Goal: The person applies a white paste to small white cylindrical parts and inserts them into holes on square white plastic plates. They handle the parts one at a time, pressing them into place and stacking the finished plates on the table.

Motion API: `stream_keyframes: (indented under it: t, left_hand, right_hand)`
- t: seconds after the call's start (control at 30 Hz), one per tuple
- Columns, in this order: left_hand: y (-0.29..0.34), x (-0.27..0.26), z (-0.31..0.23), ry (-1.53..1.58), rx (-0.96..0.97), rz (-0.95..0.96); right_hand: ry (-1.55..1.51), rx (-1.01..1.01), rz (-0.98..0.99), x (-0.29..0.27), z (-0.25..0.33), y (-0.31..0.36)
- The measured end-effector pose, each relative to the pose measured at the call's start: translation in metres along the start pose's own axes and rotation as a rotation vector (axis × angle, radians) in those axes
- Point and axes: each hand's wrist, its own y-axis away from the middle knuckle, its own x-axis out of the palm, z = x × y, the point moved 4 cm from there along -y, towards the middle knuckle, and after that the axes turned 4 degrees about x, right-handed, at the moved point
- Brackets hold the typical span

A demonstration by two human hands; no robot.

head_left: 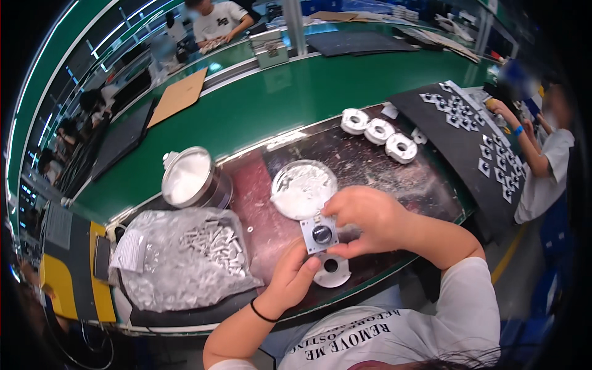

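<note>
Just beyond the lens board [320,235], a dish [306,163] of white material [301,192]

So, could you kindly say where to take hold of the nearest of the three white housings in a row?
Probably the outer wall of the nearest housing, from the near side: it looks free there, while the middle housing crowds its far left.

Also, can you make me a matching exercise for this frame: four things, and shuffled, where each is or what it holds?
1. Clear plastic bag
2. Small square plate
3. Round dish
4. Black sheet, right side

A. Held in the right hand
B. Bears many small white pieces
C. Contains small pale cylinders
D. Holds white material

Pairs: 1-C; 2-A; 3-D; 4-B
</note>
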Motion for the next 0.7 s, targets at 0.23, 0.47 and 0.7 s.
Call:
stream_keyframes:
  t: [0.23,0.47,0.7]
  left_hand:
    - [0.004,-0.003,-0.002,0.363,0.021,-0.013]
    - [0.009,0.006,0.009,0.604,-0.081,0.187]
    - [-0.009,-0.022,-0.004,-0.33,0.226,0.176]
  right_hand:
    - [-0.666,0.315,0.007,0.032,-0.012,0.005]
    - [-1.621,0.664,0.335,0.061,-0.012,0.021]
    - [-0.812,0.349,0.182,0.022,-0.006,0.03]
